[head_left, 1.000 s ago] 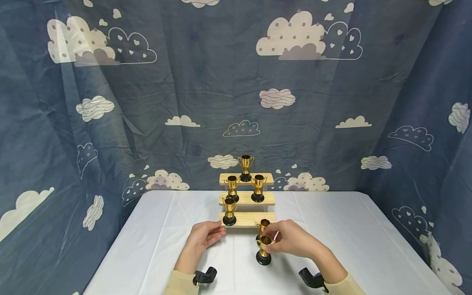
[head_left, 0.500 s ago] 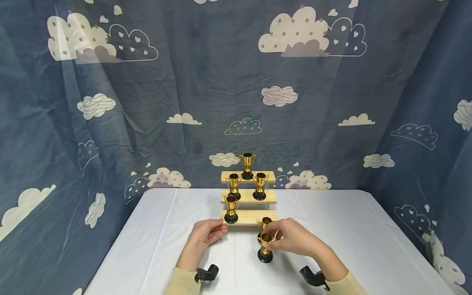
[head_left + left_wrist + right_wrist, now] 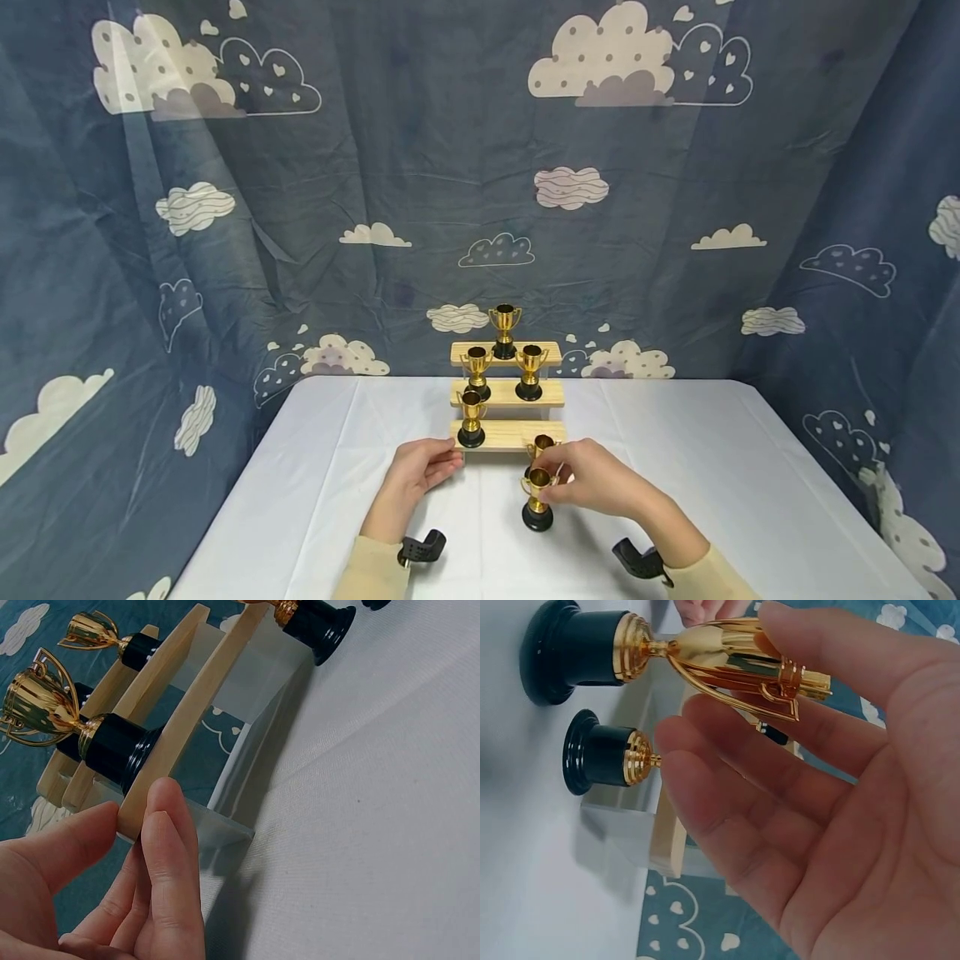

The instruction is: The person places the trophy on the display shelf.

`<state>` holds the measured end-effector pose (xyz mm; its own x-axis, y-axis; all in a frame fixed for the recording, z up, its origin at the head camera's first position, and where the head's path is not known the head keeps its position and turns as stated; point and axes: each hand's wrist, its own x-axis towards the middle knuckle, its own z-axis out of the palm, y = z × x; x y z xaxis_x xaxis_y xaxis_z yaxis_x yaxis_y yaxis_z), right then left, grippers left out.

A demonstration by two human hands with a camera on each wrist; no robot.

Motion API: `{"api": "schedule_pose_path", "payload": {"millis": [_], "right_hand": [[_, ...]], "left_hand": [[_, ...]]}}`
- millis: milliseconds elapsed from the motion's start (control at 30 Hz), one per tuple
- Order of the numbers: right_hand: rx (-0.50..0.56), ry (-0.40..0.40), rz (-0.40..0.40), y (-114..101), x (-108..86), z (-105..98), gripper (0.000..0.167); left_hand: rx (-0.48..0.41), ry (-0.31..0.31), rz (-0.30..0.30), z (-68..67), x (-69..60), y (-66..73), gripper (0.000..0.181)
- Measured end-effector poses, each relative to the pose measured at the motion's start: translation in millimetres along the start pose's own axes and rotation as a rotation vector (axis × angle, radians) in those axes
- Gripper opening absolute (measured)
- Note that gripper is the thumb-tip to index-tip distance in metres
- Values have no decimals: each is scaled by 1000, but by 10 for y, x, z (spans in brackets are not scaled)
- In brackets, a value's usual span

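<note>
A three-tier wooden display stand with clear supports stands on the table. My left hand pinches the left end of its lowest board between thumb and fingers. My right hand holds a gold trophy cup by its upper part, upright in front of the stand. Its black base is at or very near the tablecloth. Just behind it stands another trophy cup, partly hidden by the right hand's fingers. Near the left hand, a trophy cup sits on the lowest board's left end.
Two trophy cups, a left one and a right one, stand on the middle board. Another trophy cup tops the highest board. White cloth covers the table. A blue cloud-patterned curtain hangs behind and at the sides.
The head view has tilted down slightly, so the stand and cups appear a little higher. Both hands keep their holds, and the cups stay in place.
</note>
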<state>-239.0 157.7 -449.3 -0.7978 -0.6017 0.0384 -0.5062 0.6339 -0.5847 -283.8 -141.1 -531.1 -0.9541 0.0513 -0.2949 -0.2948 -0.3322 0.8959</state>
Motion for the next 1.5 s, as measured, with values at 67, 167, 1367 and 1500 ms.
{"api": "schedule_pose_path", "payload": {"millis": [67,167,1367,1500], "right_hand": [[-12,3,4,-19,-11,-15,29],[-25,10,12,-52,-26,-47,30],[1,241,-72,-390,15,-379,26],[25,268,-74,-424,64,-427,27]], "left_hand": [[1,-3,0,3,-1,3,26],[2,-5,0,3,-3,2,25],[13,3,-8,-14,14,-9,30],[19,5,-3,-9,23,-10,29]]}}
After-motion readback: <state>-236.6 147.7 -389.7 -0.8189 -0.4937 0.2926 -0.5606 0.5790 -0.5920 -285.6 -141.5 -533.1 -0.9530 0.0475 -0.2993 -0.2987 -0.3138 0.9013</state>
